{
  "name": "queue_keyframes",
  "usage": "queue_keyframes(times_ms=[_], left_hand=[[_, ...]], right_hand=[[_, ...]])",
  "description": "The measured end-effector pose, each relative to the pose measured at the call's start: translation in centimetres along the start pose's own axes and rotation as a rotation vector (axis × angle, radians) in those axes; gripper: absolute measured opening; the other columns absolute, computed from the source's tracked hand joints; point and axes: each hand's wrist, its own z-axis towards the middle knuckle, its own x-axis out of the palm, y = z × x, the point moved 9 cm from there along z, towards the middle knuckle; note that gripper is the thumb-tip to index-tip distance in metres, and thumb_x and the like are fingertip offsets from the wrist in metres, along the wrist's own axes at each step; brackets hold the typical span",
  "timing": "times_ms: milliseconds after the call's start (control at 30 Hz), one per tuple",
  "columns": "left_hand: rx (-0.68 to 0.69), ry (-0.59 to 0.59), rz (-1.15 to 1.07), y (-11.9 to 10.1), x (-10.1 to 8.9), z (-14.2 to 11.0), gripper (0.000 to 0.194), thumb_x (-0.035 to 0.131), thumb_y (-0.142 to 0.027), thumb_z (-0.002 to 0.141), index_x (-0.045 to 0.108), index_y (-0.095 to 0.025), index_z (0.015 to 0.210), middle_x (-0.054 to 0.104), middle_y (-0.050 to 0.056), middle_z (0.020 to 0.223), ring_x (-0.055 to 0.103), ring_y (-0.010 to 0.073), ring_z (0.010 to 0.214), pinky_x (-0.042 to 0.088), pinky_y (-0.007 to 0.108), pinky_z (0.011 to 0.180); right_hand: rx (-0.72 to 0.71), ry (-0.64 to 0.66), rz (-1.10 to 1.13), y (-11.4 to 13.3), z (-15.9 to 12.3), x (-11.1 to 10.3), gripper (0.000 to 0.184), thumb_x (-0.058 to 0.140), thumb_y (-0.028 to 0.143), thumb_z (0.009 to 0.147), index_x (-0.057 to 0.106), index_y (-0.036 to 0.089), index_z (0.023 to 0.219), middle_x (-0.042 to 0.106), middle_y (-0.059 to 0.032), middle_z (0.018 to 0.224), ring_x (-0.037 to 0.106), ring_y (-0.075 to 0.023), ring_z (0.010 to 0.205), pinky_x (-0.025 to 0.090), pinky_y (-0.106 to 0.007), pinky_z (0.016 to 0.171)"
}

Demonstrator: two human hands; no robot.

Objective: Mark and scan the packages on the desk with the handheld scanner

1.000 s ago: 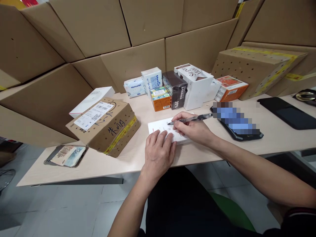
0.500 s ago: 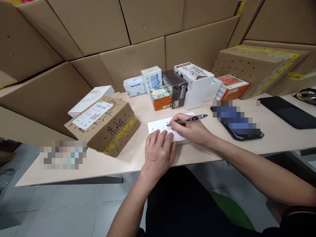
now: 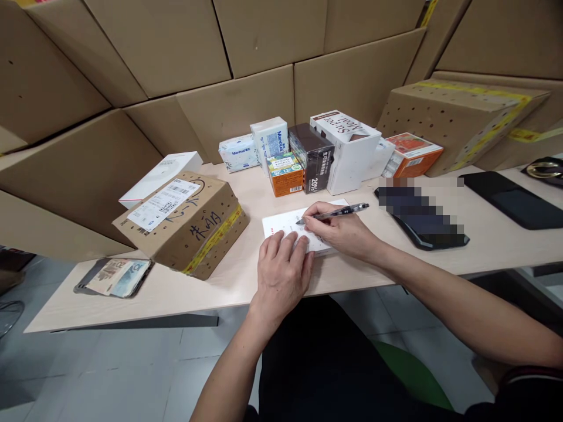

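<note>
A flat white block, box or pad [image 3: 275, 224], with small print and a red mark, lies on the table in front of me. My left hand [image 3: 281, 264] rests on its near left part, fingers stretched out and lying flat. A dark pen [image 3: 347, 210] is pinched in my right hand [image 3: 336, 231], which leans on the right side of the white block. The pen's tip points left and down at the top face, close to the left fingertips. Both hands hide much of the block's surface.
A taped cardboard box [image 3: 197, 223] stands left, beside a white box [image 3: 160, 176]. Banknotes [image 3: 121, 276] lie at the left edge. Behind are tissue packs [image 3: 269, 143], an orange box [image 3: 287, 176], a dark box [image 3: 310, 155] and a white carton [image 3: 347, 155]. Phone-like devices [image 3: 519, 199] lie right.
Both hands and the pen keep nearly the same place on the white block. The view has shifted very slightly.
</note>
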Motion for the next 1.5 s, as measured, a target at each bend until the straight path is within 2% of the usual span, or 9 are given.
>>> queue_keyframes(times_ms=[333,467,567,800,1100,1200,1300,1400,1500], left_hand=[[0.000,-0.024,0.032,-0.1,-0.3,-0.1,0.027,0.061,-0.027,0.095,0.063,-0.017,0.120,0.071,0.012,0.117,0.060,0.0313,0.114,0.048,0.045,0.096],[-0.016,-0.044,0.067,0.1,-0.6,-0.3,0.026,0.062,-0.028,0.094,0.065,-0.016,0.118,0.072,0.011,0.116,0.060,0.0319,0.112,0.048,0.044,0.093],[-0.042,-0.064,0.081,0.4,-0.8,-0.4,0.026,0.064,-0.027,0.093,0.066,-0.016,0.117,0.072,0.011,0.116,0.060,0.0329,0.112,0.047,0.045,0.094],[-0.081,-0.082,0.096,0.6,-1.0,-0.4,0.025,0.064,-0.028,0.092,0.067,-0.018,0.115,0.073,0.009,0.115,0.059,0.0351,0.114,0.043,0.051,0.099],[-0.094,-0.078,0.098,0.8,-1.0,-0.5,0.025,0.064,-0.028,0.092,0.068,-0.018,0.115,0.073,0.010,0.116,0.059,0.0346,0.115,0.041,0.051,0.101],[-0.099,-0.078,0.093,0.9,-1.0,-0.5,0.026,0.065,-0.027,0.092,0.068,-0.018,0.115,0.073,0.010,0.116,0.059,0.0342,0.115,0.042,0.051,0.101],[-0.100,-0.070,0.091,0.9,-0.9,-0.4,0.026,0.065,-0.027,0.092,0.067,-0.018,0.116,0.072,0.010,0.116,0.059,0.0340,0.116,0.042,0.050,0.101],[-0.096,-0.062,0.091,0.9,-0.9,-0.4,0.026,0.064,-0.027,0.092,0.067,-0.018,0.116,0.072,0.011,0.117,0.058,0.0336,0.116,0.042,0.050,0.101],[-0.095,-0.060,0.096,0.9,-0.9,-0.4,0.026,0.064,-0.027,0.092,0.067,-0.018,0.116,0.072,0.011,0.117,0.058,0.0340,0.117,0.042,0.050,0.101]], right_hand=[[0.028,-0.132,0.180,-0.6,-0.4,-1.1,0.021,0.058,0.040,0.091,0.063,0.019,0.091,0.064,0.0007,0.073,0.054,-0.0103,0.057,0.043,-0.025,0.054],[0.024,-0.334,0.115,-1.5,-1.6,-4.8,0.029,0.059,0.046,0.091,0.065,0.021,0.105,0.066,0.0001,0.076,0.059,-0.0125,0.058,0.046,-0.026,0.053],[-0.145,-0.437,-0.217,-0.8,-3.1,-7.8,0.026,0.054,0.037,0.095,0.068,0.021,0.110,0.071,-0.0063,0.096,0.068,-0.0196,0.085,0.054,-0.033,0.075],[-0.056,-0.044,-1.067,-3.0,-3.6,-6.1,0.053,0.046,0.000,0.084,0.058,0.009,0.135,0.066,-0.0184,0.130,0.058,-0.0326,0.108,0.048,-0.042,0.086],[0.006,0.074,-1.120,-4.5,-3.2,-5.0,0.044,0.041,0.015,0.097,0.057,0.021,0.137,0.070,-0.0121,0.123,0.052,-0.0337,0.108,0.041,-0.042,0.079],[-0.068,-0.013,-1.091,-4.2,-4.0,-5.6,0.046,0.038,0.015,0.098,0.053,0.018,0.142,0.067,-0.0126,0.130,0.052,-0.0316,0.109,0.043,-0.042,0.085],[-0.102,-0.283,-1.091,-3.0,-6.3,-8.0,0.048,0.039,0.027,0.102,0.048,0.012,0.146,0.062,-0.0177,0.134,0.052,-0.0314,0.116,0.043,-0.045,0.097],[0.137,-0.547,-1.133,-3.6,-9.6,-11.5,0.075,0.051,0.057,0.094,0.039,0.012,0.153,0.051,-0.0269,0.143,0.050,-0.0422,0.121,0.044,-0.054,0.094],[0.434,-0.535,-1.047,-6.5,-11.8,-13.6,0.101,0.058,0.072,0.082,0.030,0.010,0.157,0.045,-0.0343,0.143,0.049,-0.0519,0.121,0.045,-0.059,0.088]])
